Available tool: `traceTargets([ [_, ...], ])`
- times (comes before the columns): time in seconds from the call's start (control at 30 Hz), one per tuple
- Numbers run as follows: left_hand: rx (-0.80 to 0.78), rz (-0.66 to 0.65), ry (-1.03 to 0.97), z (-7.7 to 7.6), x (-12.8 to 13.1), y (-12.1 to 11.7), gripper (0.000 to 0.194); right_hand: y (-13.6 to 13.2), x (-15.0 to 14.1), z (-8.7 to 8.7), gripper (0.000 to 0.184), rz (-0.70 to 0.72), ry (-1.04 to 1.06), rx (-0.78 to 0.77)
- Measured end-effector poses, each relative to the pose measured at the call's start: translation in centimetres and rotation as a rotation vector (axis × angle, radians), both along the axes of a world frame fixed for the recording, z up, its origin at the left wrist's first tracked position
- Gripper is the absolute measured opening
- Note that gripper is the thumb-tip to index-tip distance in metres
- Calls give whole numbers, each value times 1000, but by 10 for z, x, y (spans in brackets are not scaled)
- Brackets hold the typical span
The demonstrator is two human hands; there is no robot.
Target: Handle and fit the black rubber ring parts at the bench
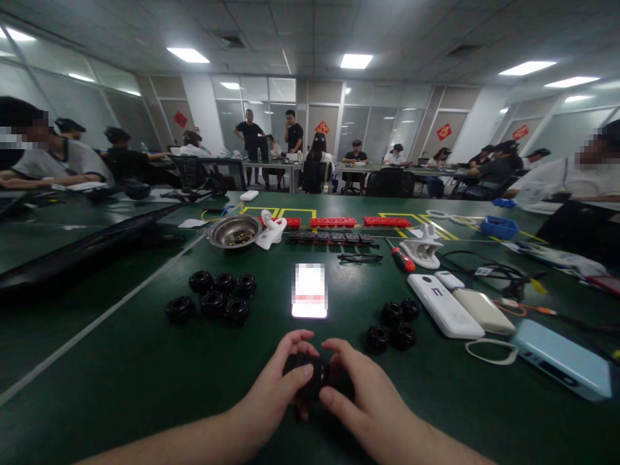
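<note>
A black wheel with a ribbed tyre [314, 376] is held low over the near part of the table. My left hand [285, 381] is closed round its left side, the thumb lying across the top. From the right, my right hand [356, 381] curls its thumb and forefinger about the same wheel's other side; its remaining fingers are hidden. Beyond my left hand lies a group of several black wheels [224, 283], and a smaller group of black wheels [403, 334] sits beyond my right hand. Between the groups is a lit phone [310, 290].
Farther back are a metal bowl [220, 223] with small brass-coloured parts, red trays [333, 223], a black strip [334, 239], glasses [359, 258] and a screwdriver [403, 259]. Power banks [445, 307] and a light-blue box [562, 358] lie right. People sit around.
</note>
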State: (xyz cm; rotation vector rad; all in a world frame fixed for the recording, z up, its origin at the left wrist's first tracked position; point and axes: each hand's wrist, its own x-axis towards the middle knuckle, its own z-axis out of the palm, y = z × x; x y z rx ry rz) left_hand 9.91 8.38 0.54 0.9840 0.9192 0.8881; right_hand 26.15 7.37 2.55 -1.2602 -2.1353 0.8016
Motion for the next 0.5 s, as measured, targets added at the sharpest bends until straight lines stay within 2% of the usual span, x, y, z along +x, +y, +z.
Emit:
traceTargets([
  [0.07,11,-17,-43,0,-1,0,46,0,0,2,30,32,14,-20],
  [0.2,-26,-13,-42,-4,0,3,45,-1,0,5,41,87,19,100],
  [0.3,-38,-6,0,-8,1,4,41,-2,-1,5,42,114,10,182],
  [0.43,-29,-13,5,-9,1,3,31,-2,-2,4,53,67,-28,112],
  [0.5,-35,1,-8,-7,1,3,30,-1,-2,3,43,13,-64,41],
])
